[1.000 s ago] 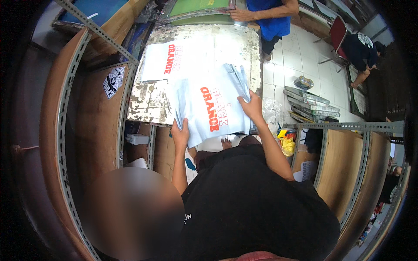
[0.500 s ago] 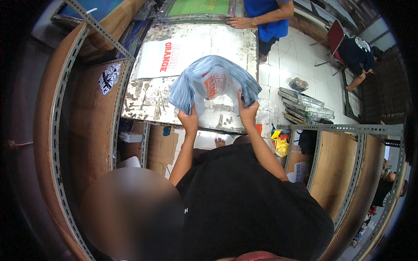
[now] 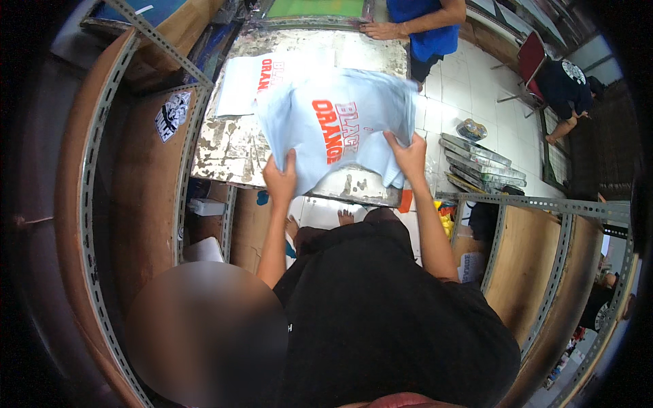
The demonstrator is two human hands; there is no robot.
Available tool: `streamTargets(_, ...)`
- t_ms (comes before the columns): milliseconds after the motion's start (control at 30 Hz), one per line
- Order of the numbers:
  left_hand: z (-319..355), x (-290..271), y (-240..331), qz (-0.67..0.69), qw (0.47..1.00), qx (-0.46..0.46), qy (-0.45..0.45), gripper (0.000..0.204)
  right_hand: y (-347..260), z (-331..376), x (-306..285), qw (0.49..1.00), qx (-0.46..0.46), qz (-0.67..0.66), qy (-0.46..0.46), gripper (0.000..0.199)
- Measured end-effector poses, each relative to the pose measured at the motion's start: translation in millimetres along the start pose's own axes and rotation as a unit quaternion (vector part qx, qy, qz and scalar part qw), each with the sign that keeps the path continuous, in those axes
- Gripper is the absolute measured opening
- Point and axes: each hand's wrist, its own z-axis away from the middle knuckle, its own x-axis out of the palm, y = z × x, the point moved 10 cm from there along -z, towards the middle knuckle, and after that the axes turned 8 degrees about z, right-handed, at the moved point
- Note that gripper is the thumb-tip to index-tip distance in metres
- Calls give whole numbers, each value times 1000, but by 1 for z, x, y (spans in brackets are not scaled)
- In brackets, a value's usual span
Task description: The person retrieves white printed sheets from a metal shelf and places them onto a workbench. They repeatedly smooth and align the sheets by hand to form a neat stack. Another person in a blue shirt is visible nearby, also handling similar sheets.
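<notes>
A stack of thin, pale blue plastic bags (image 3: 299,129) with red lettering spreads between my hands, above the near part of a paint-stained table (image 3: 224,156). My left hand (image 3: 280,178) grips its lower left edge, thumb on top. At the right edge, my right hand (image 3: 408,158) has its thumb over the bags and its fingers behind them. The stack's top side is fanned and slightly blurred. Partly covered by it, another pale printed bag (image 3: 238,85) lies flat on the table.
Across the table, a person in blue rests a hand (image 3: 384,30) by a green printing screen (image 3: 316,8). Metal-framed shelves stand at left (image 3: 136,170) and right (image 3: 524,238). Several flat frames (image 3: 479,160) lie on the tiled floor, near a red chair (image 3: 530,58) and a seated person (image 3: 564,92).
The bags, bunched and arched before, are now opened out flatter, showing the print. My hands have moved farther apart. The person in blue has hardly moved.
</notes>
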Motion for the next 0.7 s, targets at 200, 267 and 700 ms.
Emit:
streamTargets(200,6,7,-75,19,960,-220,-172,49,56,3,28,944,186,-23,-273,47)
streamTargets(267,12,15,-115,-9,949,-254,-188,57,108,10,50,932,215,2,-293,54)
streamTargets(700,45,124,45,16,959,-87,-268,73,92,37,51,858,347,-251,-282,74)
